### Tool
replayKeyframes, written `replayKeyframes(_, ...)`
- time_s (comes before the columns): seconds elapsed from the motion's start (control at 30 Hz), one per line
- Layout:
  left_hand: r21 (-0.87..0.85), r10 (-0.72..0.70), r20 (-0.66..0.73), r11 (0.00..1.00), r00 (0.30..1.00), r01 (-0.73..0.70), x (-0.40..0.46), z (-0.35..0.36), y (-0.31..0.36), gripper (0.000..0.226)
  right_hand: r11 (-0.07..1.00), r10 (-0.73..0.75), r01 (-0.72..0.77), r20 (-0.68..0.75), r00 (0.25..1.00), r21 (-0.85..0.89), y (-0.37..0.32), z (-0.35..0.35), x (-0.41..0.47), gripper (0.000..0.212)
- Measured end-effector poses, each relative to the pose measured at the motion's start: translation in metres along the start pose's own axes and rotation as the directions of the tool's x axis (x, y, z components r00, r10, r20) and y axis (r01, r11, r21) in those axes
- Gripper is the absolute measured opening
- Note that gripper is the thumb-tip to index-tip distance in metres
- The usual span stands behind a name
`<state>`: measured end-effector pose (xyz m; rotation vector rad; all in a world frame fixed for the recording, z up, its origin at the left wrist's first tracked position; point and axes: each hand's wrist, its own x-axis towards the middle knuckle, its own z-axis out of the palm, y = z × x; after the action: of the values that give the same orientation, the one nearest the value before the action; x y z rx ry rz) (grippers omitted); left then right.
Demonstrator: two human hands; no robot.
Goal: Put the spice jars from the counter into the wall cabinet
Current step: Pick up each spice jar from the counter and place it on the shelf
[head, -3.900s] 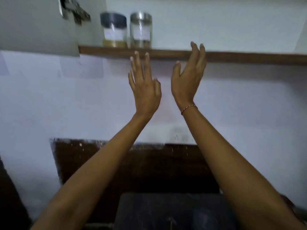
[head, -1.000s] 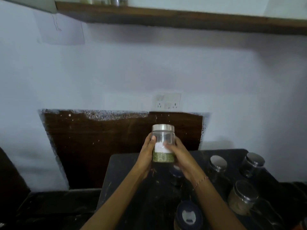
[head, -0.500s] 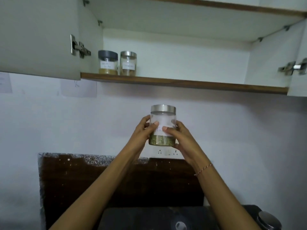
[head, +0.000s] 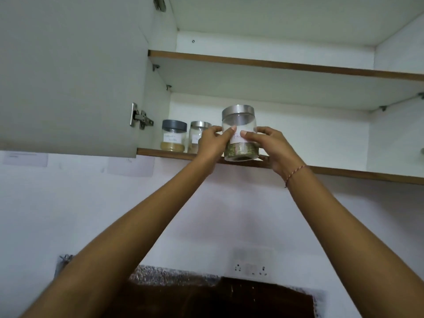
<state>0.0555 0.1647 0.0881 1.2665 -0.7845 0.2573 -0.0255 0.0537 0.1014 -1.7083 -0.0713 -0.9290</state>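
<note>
A clear spice jar [head: 238, 121] with a steel lid, a white label and green herbs at the bottom is held between my left hand [head: 212, 143] and my right hand [head: 273, 148]. It hovers at the front edge of the wall cabinet's lower shelf [head: 344, 172]. On that shelf, to the left, stand a jar with a dark grey lid [head: 173, 138] holding yellow-brown powder and a steel-lidded jar [head: 197, 134], which my left hand partly hides.
The cabinet's left door [head: 68, 76] hangs open, with a hinge [head: 140, 117] at its edge. An upper shelf [head: 286, 65] spans the cabinet above. Below on the wall are a socket plate [head: 251, 269] and a dark backsplash [head: 218, 294]. The counter is out of view.
Both hands lifted the herb jar from the counter up to the lower shelf's front edge. The view tilted upward, and the counter with its jars dropped out of sight.
</note>
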Motion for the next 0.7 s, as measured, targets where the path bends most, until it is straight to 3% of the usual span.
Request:
replayKeyframes(0.1,0.061,-0.003,-0.063,0.998,0.998,0.007,0.036,0.002,-0.009,0.042,1.000,-0.030,0.030,-0.043,0.999,0.004,0.010,0.013,0.037,0.059)
replayKeyframes(0.2,0.077,-0.041,-0.014,0.996,0.999,0.042,0.070,-0.002,-0.018,0.029,0.998,-0.050,0.049,-0.046,0.998,-0.025,0.021,0.021,0.073,0.062)
replayKeyframes(0.3,0.050,-0.127,0.069,0.991,0.990,0.123,0.100,-0.006,-0.027,0.039,0.998,0.005,-0.003,0.027,1.000,-0.067,0.032,0.025,0.101,0.060)
replayKeyframes(0.5,0.163,-0.306,0.161,0.946,0.938,0.281,0.125,-0.003,-0.045,0.036,0.969,0.174,-0.153,0.094,0.980,-0.195,0.060,0.025,0.140,0.058)
replayKeyframes(0.7,0.178,-0.353,0.102,0.927,0.930,0.332,0.132,0.002,-0.065,0.026,0.951,0.230,-0.204,0.088,0.969,-0.233,0.084,0.029,0.153,0.057)
